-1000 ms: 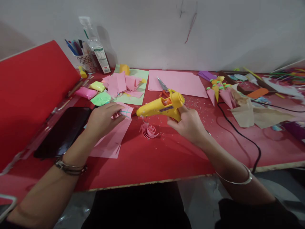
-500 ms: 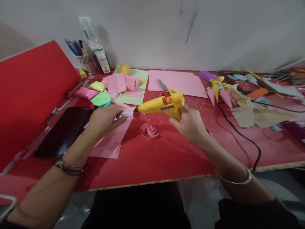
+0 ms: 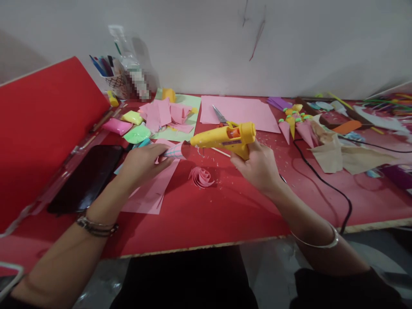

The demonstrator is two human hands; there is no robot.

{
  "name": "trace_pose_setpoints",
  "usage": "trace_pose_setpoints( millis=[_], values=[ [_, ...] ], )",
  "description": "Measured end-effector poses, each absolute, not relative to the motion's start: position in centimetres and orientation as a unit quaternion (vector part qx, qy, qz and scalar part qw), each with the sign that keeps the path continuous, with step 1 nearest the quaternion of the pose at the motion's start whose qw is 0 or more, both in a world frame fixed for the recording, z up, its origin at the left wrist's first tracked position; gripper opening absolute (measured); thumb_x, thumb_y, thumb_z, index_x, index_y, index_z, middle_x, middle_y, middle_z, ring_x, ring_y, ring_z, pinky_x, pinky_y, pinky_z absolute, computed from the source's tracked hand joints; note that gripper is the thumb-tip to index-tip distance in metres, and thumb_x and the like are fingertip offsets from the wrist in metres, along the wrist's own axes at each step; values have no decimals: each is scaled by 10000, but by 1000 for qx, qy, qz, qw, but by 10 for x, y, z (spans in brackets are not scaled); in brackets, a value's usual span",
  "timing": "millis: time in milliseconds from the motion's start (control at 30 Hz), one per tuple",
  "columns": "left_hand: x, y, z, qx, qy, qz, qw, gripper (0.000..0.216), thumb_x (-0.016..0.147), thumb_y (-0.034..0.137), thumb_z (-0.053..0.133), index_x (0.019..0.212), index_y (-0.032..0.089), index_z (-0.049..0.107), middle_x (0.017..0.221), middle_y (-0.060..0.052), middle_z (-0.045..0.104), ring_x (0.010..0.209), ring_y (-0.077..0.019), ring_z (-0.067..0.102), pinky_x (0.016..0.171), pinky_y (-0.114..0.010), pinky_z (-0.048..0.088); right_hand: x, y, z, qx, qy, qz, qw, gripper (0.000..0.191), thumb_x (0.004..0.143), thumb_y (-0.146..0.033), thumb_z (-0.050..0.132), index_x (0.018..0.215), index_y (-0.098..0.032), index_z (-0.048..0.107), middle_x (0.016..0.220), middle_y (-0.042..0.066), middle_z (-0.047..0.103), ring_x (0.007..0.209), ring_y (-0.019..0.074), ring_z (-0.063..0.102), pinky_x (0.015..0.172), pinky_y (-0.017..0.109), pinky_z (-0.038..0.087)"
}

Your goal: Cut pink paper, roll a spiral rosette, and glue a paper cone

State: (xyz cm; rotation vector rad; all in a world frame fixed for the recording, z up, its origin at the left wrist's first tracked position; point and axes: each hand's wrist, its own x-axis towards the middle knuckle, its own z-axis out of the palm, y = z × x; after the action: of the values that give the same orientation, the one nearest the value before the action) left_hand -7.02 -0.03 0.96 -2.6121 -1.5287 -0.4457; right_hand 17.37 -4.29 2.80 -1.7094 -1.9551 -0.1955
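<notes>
My right hand (image 3: pixel 257 165) grips a yellow hot glue gun (image 3: pixel 225 137) by its handle, nozzle pointing left. The nozzle touches the open end of a small pink paper cone (image 3: pixel 174 151), which my left hand (image 3: pixel 141 162) pinches between thumb and fingers. Both are held just above the red table (image 3: pixel 206 214). A curled pink paper flower (image 3: pixel 201 176) lies on the table below the gun. A pink paper sheet (image 3: pixel 149 193) lies under my left hand.
A black phone (image 3: pixel 85 176) lies left, beside an upright red board (image 3: pixel 41 128). Scissors (image 3: pixel 219 115) rest on a large pink sheet (image 3: pixel 244 110). Finished paper cones (image 3: pixel 296 122), paper scraps, clay packets (image 3: pixel 135 134) and a pen cup (image 3: pixel 114 79) sit behind. The gun's black cord (image 3: pixel 325 182) trails off the front edge.
The glue gun has lifted slightly and shifted right, levelling out. My left hand has turned the cone so its open end meets the nozzle.
</notes>
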Motion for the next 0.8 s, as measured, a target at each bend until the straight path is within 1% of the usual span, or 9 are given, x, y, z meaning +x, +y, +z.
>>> trace_pose_setpoints(
  millis=[167, 333, 400, 467, 533, 567, 633, 700, 800],
  values=[
    [-69, -2, 8, -854, -502, -131, 15, 189, 771, 292, 423, 632, 172, 465, 564, 11, 494, 513, -114, 434, 462, -214, 240, 177, -40, 30, -640, -713, -65, 279, 321, 690, -340, 487, 961, -173, 531, 574, 4, 536, 446, 123, 450, 435, 245, 299],
    [-68, -1, 6, -849, -499, -172, -22, 179, 747, 261, 428, 611, 167, 496, 557, -7, 530, 505, -131, 467, 453, -230, 282, 188, -31, 37, -659, -692, -47, 291, 387, 685, -411, 521, 974, -154, 512, 594, 9, 540, 474, 132, 468, 446, 239, 312],
    [-69, 0, 5, -847, -474, -234, -57, 151, 746, 238, 426, 677, 158, 534, 645, -33, 584, 583, -145, 516, 507, -237, 351, 196, -27, 40, -673, -681, -39, 286, 351, 706, -396, 497, 958, -152, 508, 616, 18, 544, 510, 147, 488, 468, 243, 325],
    [-70, 0, 5, -848, -428, -300, -88, 159, 750, 196, 413, 795, 146, 557, 784, -63, 614, 703, -154, 548, 618, -256, 407, 208, -25, 43, -687, -671, -37, 277, 301, 734, -378, 458, 924, -150, 511, 635, 30, 546, 546, 165, 502, 489, 253, 334],
    [-70, -2, 6, -857, -389, -319, -113, 219, 740, 147, 402, 896, 136, 556, 890, -84, 606, 803, -159, 547, 712, -276, 416, 222, -26, 45, -698, -661, -40, 274, 289, 754, -372, 420, 912, -146, 508, 654, 44, 547, 582, 183, 514, 509, 264, 345],
    [-70, -3, 8, -862, -379, -312, -125, 248, 729, 131, 404, 926, 131, 554, 912, -90, 599, 828, -162, 544, 733, -284, 417, 230, -28, 45, -707, -651, -41, 273, 293, 758, -374, 410, 913, -144, 504, 661, 50, 548, 593, 191, 519, 516, 270, 350],
    [-70, -6, 11, -863, -375, -305, -147, 288, 701, 123, 426, 959, 124, 554, 924, -95, 592, 849, -174, 540, 745, -298, 421, 248, -32, 43, -730, -629, -50, 262, 305, 759, -384, 394, 912, -142, 500, 678, 66, 551, 611, 209, 525, 527, 285, 360],
    [-70, -8, 13, -857, -370, -317, -168, 300, 683, 137, 459, 965, 126, 559, 919, -93, 602, 842, -181, 547, 737, -306, 431, 265, -37, 37, -752, -603, -62, 259, 337, 759, -390, 372, 959, -141, 480, 748, 96, 567, 668, 239, 537, 542, 305, 371],
    [-71, -8, 11, -851, -360, -329, -196, 221, 706, 168, 475, 894, 150, 589, 914, -82, 638, 834, -176, 571, 740, -306, 441, 284, -46, 22, -767, -593, -47, 239, 335, 767, -376, 333, 972, -143, 460, 803, 127, 575, 703, 264, 545, 548, 328, 381]
  ],
)
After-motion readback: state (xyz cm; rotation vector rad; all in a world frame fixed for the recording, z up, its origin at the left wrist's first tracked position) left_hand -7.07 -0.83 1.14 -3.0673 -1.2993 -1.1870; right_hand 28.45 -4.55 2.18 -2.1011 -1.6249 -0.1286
